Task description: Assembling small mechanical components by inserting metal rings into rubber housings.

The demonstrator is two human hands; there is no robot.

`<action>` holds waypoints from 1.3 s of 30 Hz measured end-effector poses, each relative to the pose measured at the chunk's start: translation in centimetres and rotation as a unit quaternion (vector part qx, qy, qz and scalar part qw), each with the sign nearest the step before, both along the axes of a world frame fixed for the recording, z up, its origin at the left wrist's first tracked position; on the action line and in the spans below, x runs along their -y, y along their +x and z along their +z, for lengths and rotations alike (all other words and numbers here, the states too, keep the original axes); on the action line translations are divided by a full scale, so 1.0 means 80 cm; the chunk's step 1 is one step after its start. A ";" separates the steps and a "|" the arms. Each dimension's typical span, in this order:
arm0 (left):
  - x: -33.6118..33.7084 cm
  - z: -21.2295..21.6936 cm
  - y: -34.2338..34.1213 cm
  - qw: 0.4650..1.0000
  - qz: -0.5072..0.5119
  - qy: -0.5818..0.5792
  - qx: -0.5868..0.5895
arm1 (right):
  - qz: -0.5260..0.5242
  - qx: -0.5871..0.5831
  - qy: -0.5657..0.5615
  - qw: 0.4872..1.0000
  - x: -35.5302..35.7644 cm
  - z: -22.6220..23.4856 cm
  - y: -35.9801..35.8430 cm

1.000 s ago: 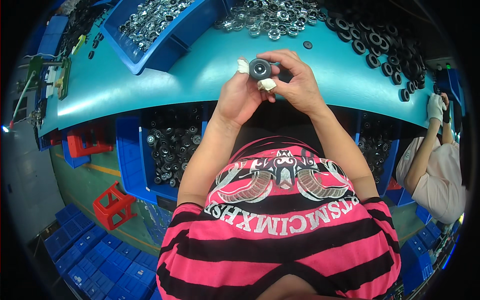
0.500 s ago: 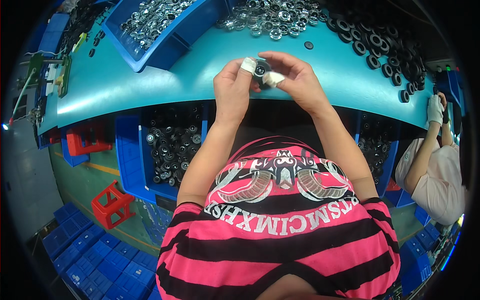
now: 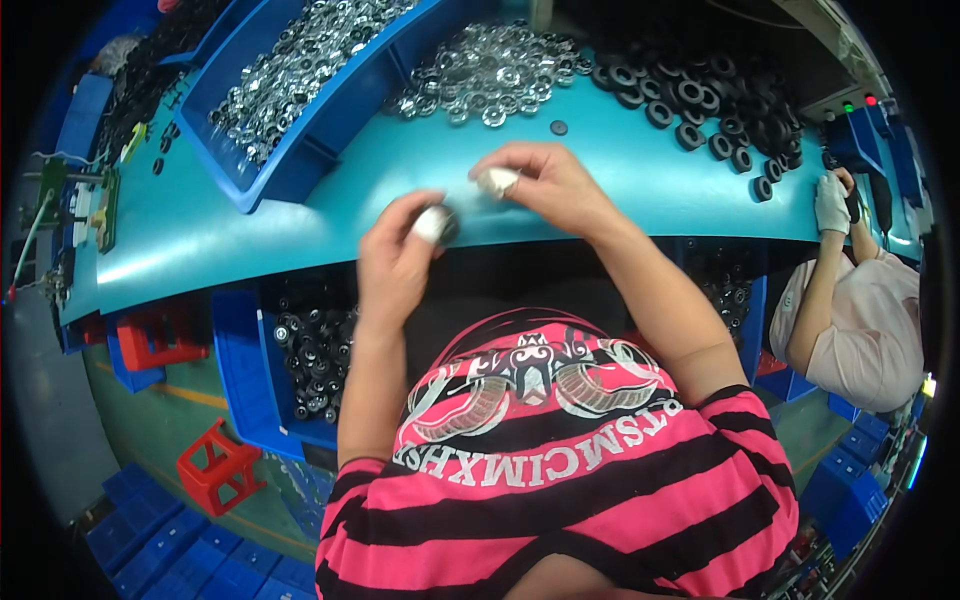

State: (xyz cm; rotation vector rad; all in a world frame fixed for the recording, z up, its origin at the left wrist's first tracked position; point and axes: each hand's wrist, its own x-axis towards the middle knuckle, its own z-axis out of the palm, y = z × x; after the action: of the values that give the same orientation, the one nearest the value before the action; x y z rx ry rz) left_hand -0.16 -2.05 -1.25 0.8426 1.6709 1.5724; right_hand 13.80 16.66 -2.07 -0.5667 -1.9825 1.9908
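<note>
My left hand [image 3: 393, 262], white tape round its thumb, is closed on a small black wheel [image 3: 450, 229] near the table's front edge. The wheel is blurred and partly covered by the thumb. To its right and a little farther off, my right hand [image 3: 560, 192] is raised over the teal table [image 3: 380, 160]. Its fingers are curled together against a taped thumb; anything between them is hidden. A small black disc [image 3: 559, 128] lies on the table beyond my right hand.
A blue bin [image 3: 250, 195] of shiny clear hubs stands at the far left. Loose clear hubs [image 3: 490, 75] and black rubber tyres [image 3: 690, 95] are heaped at the back. Below the edge, a blue crate [image 3: 240, 360] borders finished-looking wheels [image 3: 318, 360]. A gloved co-worker [image 3: 845, 300] sits right.
My hands were together at the wheel and are now apart. The left has drawn back toward me and left with the wheel; the right has come away from it. The whole view has shifted.
</note>
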 end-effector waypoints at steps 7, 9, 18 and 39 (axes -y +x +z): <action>0.240 0.011 -0.088 0.793 -0.044 -0.498 -0.349 | -0.212 0.091 0.538 0.811 -0.201 0.053 0.007; 0.278 -0.001 -0.089 0.709 0.019 -0.584 -0.396 | -0.221 0.157 0.638 0.721 -0.262 0.037 -0.005; 0.119 0.034 -0.029 0.914 0.043 -0.203 -0.349 | -0.243 0.328 0.696 0.591 -0.319 -0.012 -0.072; -0.048 -0.037 0.030 0.892 -0.127 0.169 0.401 | -0.086 -0.058 0.361 0.927 -0.034 0.024 0.023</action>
State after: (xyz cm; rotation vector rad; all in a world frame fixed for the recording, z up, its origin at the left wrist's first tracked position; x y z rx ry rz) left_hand 2.25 1.83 -4.18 0.4331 0.6833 1.7123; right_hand 15.63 19.42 -0.19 -0.4015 -2.2819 1.0376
